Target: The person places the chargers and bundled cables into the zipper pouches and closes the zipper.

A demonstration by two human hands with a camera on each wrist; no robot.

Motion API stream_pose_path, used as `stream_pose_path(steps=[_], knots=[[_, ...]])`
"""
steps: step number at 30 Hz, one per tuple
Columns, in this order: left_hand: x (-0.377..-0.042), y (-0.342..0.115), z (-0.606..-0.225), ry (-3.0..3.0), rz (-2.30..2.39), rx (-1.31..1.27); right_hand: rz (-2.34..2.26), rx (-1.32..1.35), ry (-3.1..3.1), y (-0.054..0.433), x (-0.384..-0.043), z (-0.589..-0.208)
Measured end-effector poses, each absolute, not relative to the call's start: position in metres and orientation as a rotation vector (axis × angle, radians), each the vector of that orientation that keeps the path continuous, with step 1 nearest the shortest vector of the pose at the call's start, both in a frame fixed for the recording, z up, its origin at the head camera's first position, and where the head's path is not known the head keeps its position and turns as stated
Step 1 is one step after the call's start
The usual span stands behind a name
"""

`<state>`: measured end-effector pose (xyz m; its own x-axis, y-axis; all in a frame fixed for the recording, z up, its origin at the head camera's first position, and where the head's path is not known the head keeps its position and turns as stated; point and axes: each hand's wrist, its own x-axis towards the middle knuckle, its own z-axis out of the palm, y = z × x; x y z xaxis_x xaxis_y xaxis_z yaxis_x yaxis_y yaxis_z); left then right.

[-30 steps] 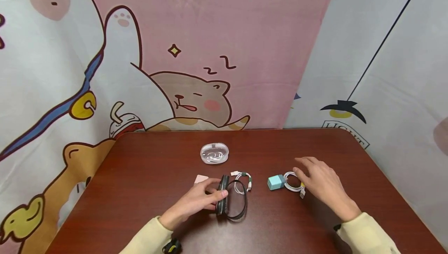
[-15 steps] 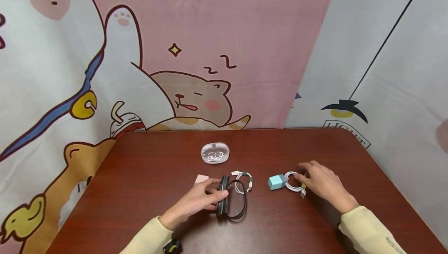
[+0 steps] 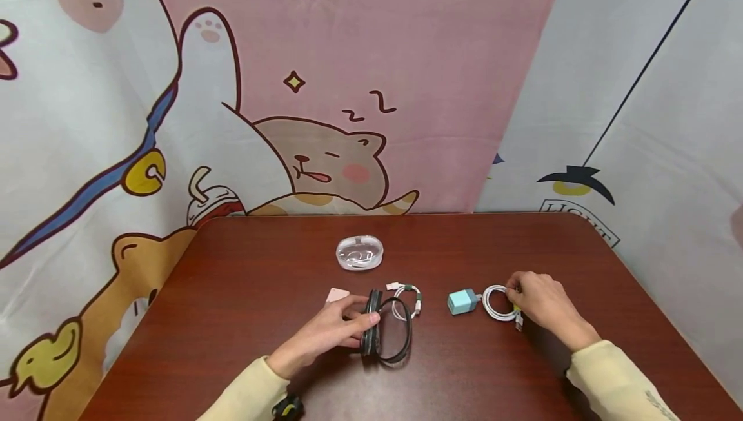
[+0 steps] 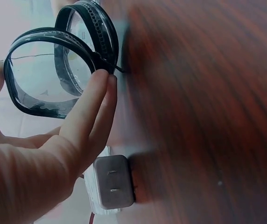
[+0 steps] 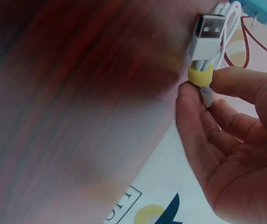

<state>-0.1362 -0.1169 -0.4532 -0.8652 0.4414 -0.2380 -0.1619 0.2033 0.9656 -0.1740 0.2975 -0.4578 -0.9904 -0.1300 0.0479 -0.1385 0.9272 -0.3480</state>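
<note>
My left hand [image 3: 331,331] holds a clear pouch with black zippered edging [image 3: 371,327], thumb on the near side. The pouch [image 4: 49,35] stands on edge with its flap spread, as the left wrist view shows. On the right, my right hand [image 3: 545,305] pinches a coiled white USB cable [image 3: 485,305] between thumb and fingers. In the right wrist view the fingertips are at the cable's yellow tie [image 5: 200,76], beside its USB plug [image 5: 206,46]. The cable's other end runs to a teal charger [image 3: 461,302] lying on the table.
A small white cable with green ties [image 3: 416,307] lies just beyond the pouch. Farther back sits a clear oval case [image 3: 360,269]. A pale pink block [image 3: 336,294] is partly behind my left hand; a two-prong charger [image 4: 115,182] shows in the left wrist view.
My right hand has come down onto the coiled cable and now pinches it. The coil has shifted slightly right, away from the teal charger. The left hand and pouch stay put.
</note>
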Motion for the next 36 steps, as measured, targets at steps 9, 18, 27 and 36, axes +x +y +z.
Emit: stream_pose_path(steps=[9, 18, 27, 36], knots=[[-0.137, -0.118, -0.457, 1.957, 1.748, 0.259, 0.609, 0.162, -2.935, 0.304, -0.166, -0.439], [-0.135, -0.118, -0.455, 1.933, 1.763, 0.255, 0.683, 0.213, -2.719, 0.265, -0.150, -0.407], [-0.134, -0.115, -0.455, 1.939, 1.758, 0.254, 0.788, 0.380, -2.677, 0.204, -0.137, -0.397], [-0.134, -0.110, -0.454, 1.921, 1.760, 0.262, 0.871, 0.481, -2.639, 0.150, -0.134, -0.414]])
